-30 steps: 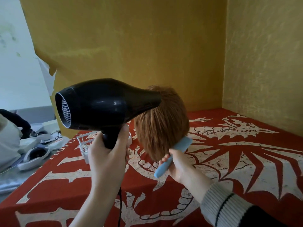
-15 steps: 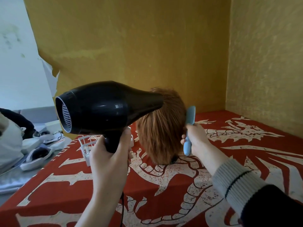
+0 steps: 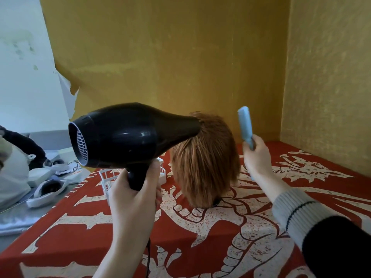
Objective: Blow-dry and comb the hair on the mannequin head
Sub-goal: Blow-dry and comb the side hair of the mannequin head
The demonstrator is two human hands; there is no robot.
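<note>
Since half a second ago the right hand (image 3: 258, 157) has lifted the blue comb (image 3: 246, 127) off the hair, so it now stands upright just right of the mannequin head (image 3: 206, 163), apart from it. Its fingers are wrapped around the comb's lower handle. To the left, the left hand (image 3: 134, 195) is closed around the grip of the black hair dryer (image 3: 128, 135), whose nozzle meets the top of the orange hair. That head stands on the red patterned cloth (image 3: 200, 237), with a white rack (image 3: 108, 179) behind the dryer hand
</note>
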